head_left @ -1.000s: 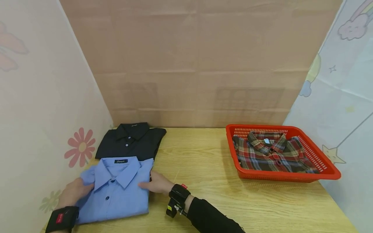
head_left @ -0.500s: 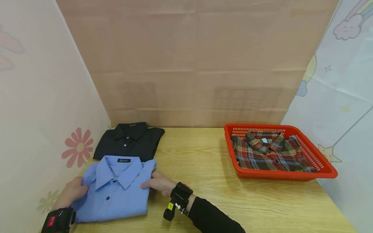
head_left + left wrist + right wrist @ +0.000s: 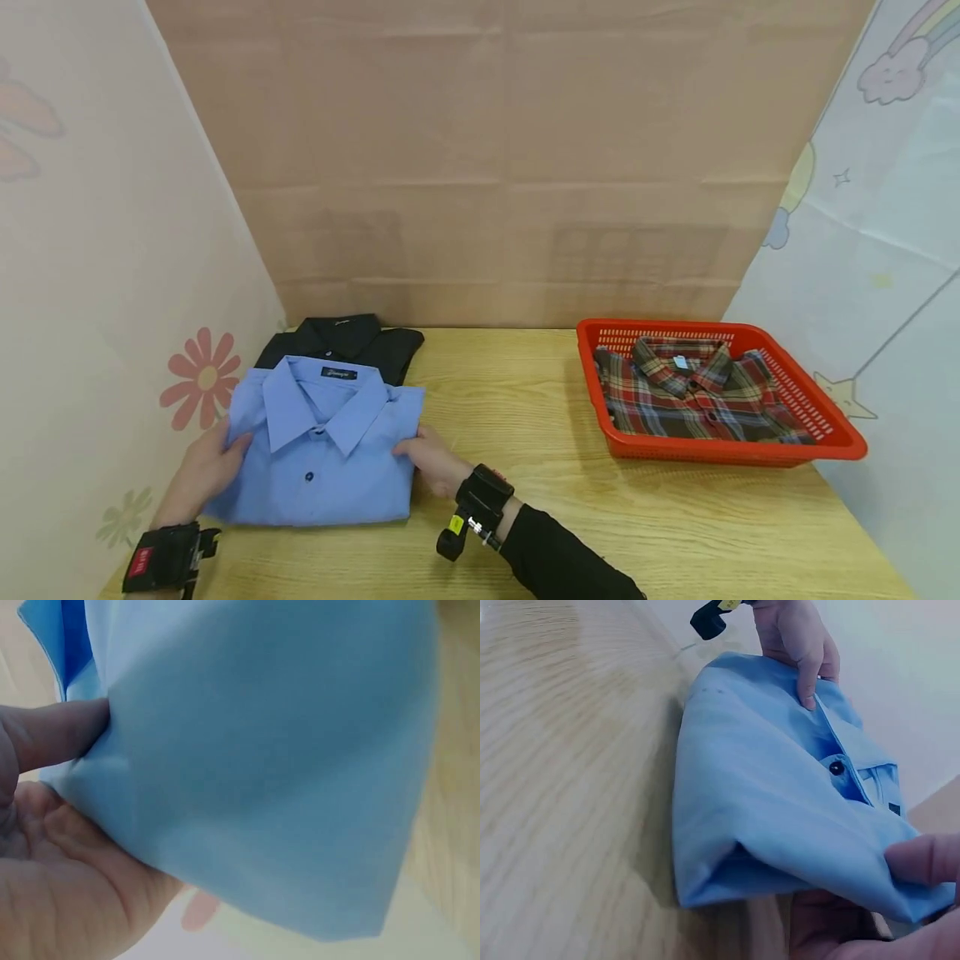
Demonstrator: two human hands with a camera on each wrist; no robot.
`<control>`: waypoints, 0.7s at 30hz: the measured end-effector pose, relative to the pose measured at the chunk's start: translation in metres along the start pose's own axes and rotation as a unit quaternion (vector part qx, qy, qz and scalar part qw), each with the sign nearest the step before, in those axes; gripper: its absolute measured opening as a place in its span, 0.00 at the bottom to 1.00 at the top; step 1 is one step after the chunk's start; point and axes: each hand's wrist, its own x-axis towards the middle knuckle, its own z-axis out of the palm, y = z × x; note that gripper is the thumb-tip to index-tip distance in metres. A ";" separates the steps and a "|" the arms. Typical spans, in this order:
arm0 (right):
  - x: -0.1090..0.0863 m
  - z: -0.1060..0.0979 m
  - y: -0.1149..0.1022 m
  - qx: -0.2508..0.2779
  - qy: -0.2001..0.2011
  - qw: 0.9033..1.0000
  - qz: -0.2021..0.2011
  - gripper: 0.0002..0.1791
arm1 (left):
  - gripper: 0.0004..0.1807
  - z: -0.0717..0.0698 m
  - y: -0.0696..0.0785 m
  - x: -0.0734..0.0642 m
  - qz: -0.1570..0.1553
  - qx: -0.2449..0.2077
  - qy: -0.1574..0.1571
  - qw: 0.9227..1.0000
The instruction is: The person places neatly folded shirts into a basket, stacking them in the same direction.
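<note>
A folded light-blue button-up shirt (image 3: 337,483) is held by its two sides, collar facing the back wall. On its left edge my left hand (image 3: 210,468) pinches the cloth, thumb on top and fingers beneath, as the left wrist view shows with the shirt (image 3: 270,750) filling most of it. My right hand (image 3: 435,462) grips the opposite edge the same way; the right wrist view shows the shirt (image 3: 757,787) raised at that side. Just behind, a folded black shirt (image 3: 397,350) lies on the table, its front part covered by the blue one.
A red plastic basket (image 3: 738,452) stands at the right of the wooden table (image 3: 510,400), with a folded plaid shirt (image 3: 708,408) inside. A flower-printed wall (image 3: 112,292) rises close beside my left hand. Brown paper (image 3: 487,167) covers the back.
Both hands have carried the blue shirt away from me and slightly right, so it now overlaps more of the black shirt. The basket stays put.
</note>
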 end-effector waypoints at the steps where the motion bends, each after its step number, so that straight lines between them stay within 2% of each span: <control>1: 0.000 -0.002 -0.001 0.001 0.003 1.000 0.000 0.30 | 0.29 0.001 0.003 0.001 0.001 -0.007 0.002 1.000; 5: 0.001 -0.010 -0.003 0.005 -0.011 1.000 -0.015 0.29 | 0.30 0.006 0.012 0.004 -0.005 -0.023 0.006 1.000; 9: -0.001 -0.018 -0.004 0.014 -0.030 0.999 -0.034 0.26 | 0.29 0.013 0.019 0.010 0.003 -0.025 0.005 1.000; 15: -0.004 -0.034 -0.012 0.089 -0.034 0.995 -0.034 0.25 | 0.35 0.020 0.036 0.015 0.008 -0.022 0.005 1.000; 18: -0.006 -0.045 -0.016 0.111 -0.018 0.993 -0.035 0.26 | 0.36 0.023 0.047 0.016 0.008 -0.040 0.006 0.999; 21: -0.009 -0.056 -0.018 0.108 0.009 0.993 -0.038 0.27 | 0.37 0.027 0.058 0.017 0.015 -0.066 0.008 0.998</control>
